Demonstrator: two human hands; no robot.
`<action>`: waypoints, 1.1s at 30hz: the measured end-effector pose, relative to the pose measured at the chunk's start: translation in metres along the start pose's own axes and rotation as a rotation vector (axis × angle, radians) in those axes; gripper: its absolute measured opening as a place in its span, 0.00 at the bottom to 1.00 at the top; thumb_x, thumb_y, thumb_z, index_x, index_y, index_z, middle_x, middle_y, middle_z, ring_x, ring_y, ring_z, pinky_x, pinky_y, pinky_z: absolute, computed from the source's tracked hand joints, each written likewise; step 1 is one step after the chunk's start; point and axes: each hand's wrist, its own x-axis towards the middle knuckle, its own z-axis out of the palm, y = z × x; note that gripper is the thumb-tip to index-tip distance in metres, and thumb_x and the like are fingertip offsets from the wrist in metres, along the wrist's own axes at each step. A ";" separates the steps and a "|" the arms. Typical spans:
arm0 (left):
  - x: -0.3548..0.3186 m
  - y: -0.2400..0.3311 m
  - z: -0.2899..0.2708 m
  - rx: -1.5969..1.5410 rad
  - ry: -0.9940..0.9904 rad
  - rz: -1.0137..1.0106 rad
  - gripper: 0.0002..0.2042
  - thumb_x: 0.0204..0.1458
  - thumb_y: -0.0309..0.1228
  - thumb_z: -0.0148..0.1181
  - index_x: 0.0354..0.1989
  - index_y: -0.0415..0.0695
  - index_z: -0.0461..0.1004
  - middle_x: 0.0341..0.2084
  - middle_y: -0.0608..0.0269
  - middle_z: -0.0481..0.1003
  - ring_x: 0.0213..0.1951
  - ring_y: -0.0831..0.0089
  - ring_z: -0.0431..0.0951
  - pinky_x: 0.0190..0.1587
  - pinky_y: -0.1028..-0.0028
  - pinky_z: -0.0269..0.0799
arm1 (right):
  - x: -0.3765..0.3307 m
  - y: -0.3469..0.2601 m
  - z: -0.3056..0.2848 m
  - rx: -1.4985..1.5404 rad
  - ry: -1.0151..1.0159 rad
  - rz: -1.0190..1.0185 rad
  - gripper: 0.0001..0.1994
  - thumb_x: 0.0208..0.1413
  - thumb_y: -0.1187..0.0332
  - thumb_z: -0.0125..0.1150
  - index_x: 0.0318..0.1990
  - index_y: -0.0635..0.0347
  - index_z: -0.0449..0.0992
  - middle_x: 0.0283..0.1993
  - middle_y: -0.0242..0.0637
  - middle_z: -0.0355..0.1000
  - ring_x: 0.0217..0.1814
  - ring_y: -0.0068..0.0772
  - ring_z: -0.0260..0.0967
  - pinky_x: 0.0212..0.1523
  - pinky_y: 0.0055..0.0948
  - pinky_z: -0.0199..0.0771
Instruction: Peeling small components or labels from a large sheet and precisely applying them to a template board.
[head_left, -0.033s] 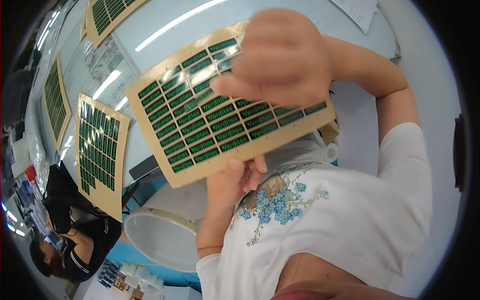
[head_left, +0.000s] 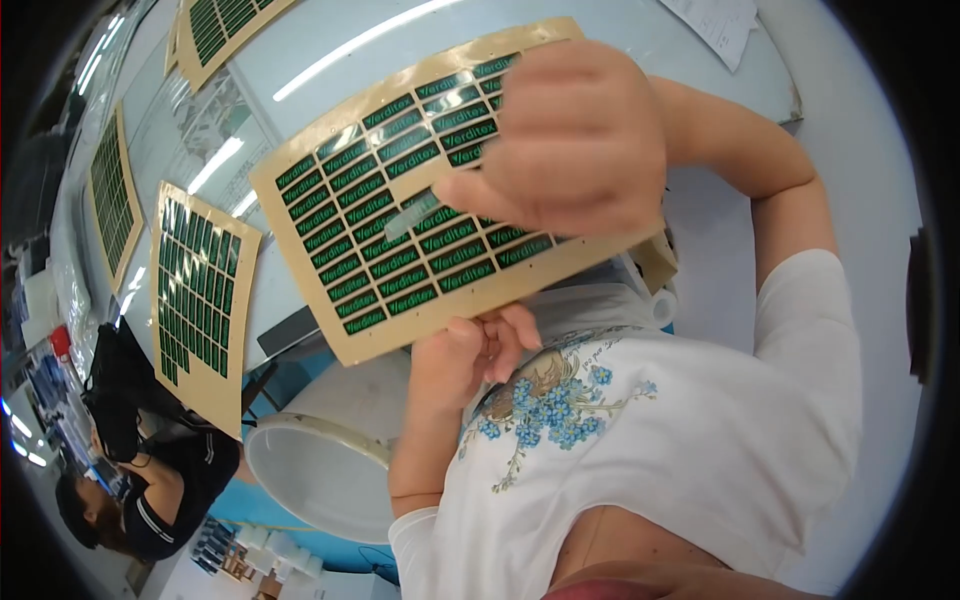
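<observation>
Peeling a label off the held sheet

The left hand [head_left: 470,350] grips the tan label sheet [head_left: 400,210] by its lower edge, above the white table [head_left: 330,60]; the right hand [head_left: 570,140], fingers curled, seems to pinch one green label [head_left: 412,213] — next it needs a slow, clean lift

A tan sheet [head_left: 400,215] w/ rows of small green labels [head_left: 345,265] is held up over the pale table [head_left: 700,80]. The right hand [head_left: 575,140] lies on the sheet's top right part, thumb on one label. The left hand [head_left: 470,350] grips the sheet's bottom edge. Left of the sheet lie more sheets [head_left: 195,300] flat on the table. Below the sheet is a white tub [head_left: 320,475]. Far below-left of the sheet, another person [head_left: 140,490] in black.
</observation>
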 end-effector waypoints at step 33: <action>-0.015 0.010 0.023 -0.042 0.423 0.234 0.11 0.63 0.30 0.53 0.32 0.36 0.75 0.24 0.55 0.78 0.14 0.85 0.63 0.16 0.85 0.52 | -0.023 -0.029 0.003 -0.045 0.038 -0.455 0.08 0.39 0.79 0.69 0.31 0.62 0.81 0.22 0.23 0.56 0.17 0.15 0.50 0.16 0.17 0.47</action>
